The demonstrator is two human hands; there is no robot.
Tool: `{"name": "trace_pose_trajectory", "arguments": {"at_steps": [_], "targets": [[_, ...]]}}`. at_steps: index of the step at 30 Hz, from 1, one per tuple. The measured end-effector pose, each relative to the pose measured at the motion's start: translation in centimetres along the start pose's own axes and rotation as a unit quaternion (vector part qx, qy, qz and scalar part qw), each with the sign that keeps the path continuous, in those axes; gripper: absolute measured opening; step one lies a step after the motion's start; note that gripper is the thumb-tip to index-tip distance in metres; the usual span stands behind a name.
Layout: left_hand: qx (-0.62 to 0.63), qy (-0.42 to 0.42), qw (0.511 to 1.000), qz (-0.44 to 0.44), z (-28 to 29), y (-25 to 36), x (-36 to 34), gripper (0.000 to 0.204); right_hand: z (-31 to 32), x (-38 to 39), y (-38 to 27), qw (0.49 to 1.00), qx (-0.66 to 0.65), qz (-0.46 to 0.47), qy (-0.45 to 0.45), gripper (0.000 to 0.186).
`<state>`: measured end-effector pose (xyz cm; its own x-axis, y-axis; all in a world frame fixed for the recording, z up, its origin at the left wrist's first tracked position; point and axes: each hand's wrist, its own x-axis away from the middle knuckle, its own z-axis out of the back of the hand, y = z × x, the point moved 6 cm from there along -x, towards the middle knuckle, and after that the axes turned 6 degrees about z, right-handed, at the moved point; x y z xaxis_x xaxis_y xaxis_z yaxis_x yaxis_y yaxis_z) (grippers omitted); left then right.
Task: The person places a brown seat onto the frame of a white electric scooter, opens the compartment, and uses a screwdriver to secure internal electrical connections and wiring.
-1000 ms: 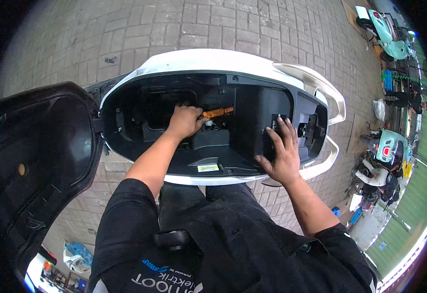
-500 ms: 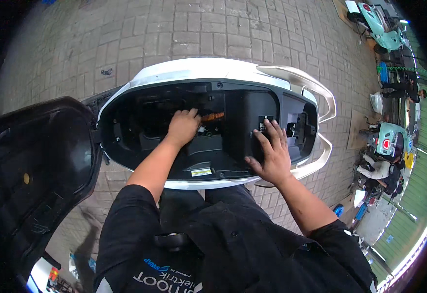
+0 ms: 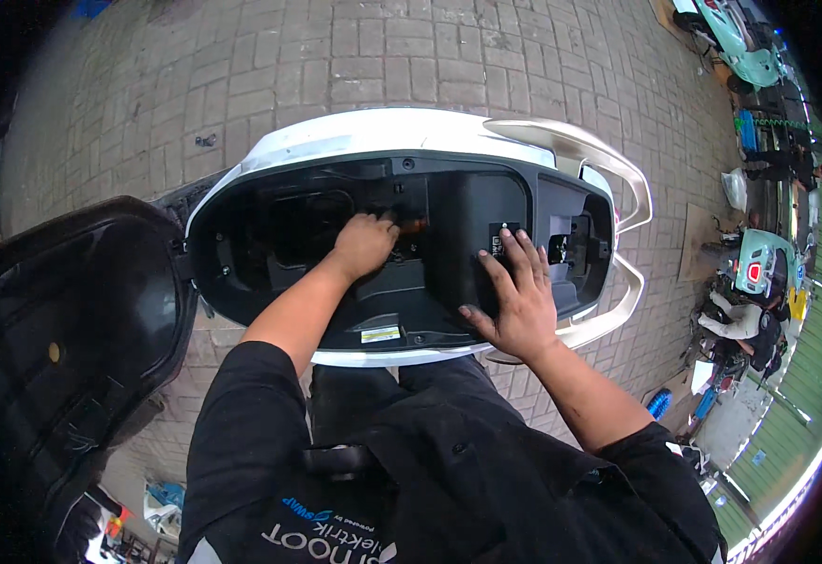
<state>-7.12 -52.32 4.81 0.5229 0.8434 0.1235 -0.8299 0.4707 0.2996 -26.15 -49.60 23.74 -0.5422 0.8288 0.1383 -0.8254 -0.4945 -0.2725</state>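
A white scooter [image 3: 336, 139] stands before me, its black under-seat compartment [image 3: 467, 202] exposed. My left hand [image 3: 367, 242] reaches down into the middle of that compartment with curled fingers. Beside its fingertips lies an orange part [image 3: 414, 227], perhaps a cable, partly covered by the hand. Whatever the left fingers pinch is hidden in the dark. My right hand [image 3: 521, 305] rests with spread fingers on the compartment's black panel, holding nothing, its fingertips by a small dark label [image 3: 498, 246]. Along the near rim is a yellow-white sticker [image 3: 380, 335].
The raised black seat [image 3: 82, 310] hangs off the left end on its hinge. Cream grab rails [image 3: 635, 193] flank the tail. A small dark piece [image 3: 206, 141] lies on the brick paving. Farther right are teal scooters [image 3: 759, 268] and a crouching person [image 3: 745, 324].
My left hand has shifted slightly right and covers more of the orange part. The right hand stays on the panel with its fingers spread. The view has moved a little.
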Motion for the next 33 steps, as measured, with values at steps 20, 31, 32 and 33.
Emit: {"name": "trace_pose_trajectory", "arguments": {"at_steps": [20,31,32,33], "targets": [[0.041,-0.053,0.962,0.265,1.7,3.4,-1.3,0.025,0.1,-0.1,-0.5,0.999,0.032,0.021,0.023,0.067],[0.195,-0.058,0.951,0.233,1.6,3.1,3.5,0.052,0.8,-0.1,-1.4,0.998,0.032,0.034,0.049,0.052],[0.247,-0.019,0.94,0.234,2.3,2.0,3.9,0.048,1.4,0.1,-2.3,0.991,0.024,0.077,0.111,0.048],[0.305,0.002,0.924,0.231,2.7,1.0,4.2,0.043,1.4,-0.4,-2.9,0.987,-0.05,0.1,0.114,0.045]]}}
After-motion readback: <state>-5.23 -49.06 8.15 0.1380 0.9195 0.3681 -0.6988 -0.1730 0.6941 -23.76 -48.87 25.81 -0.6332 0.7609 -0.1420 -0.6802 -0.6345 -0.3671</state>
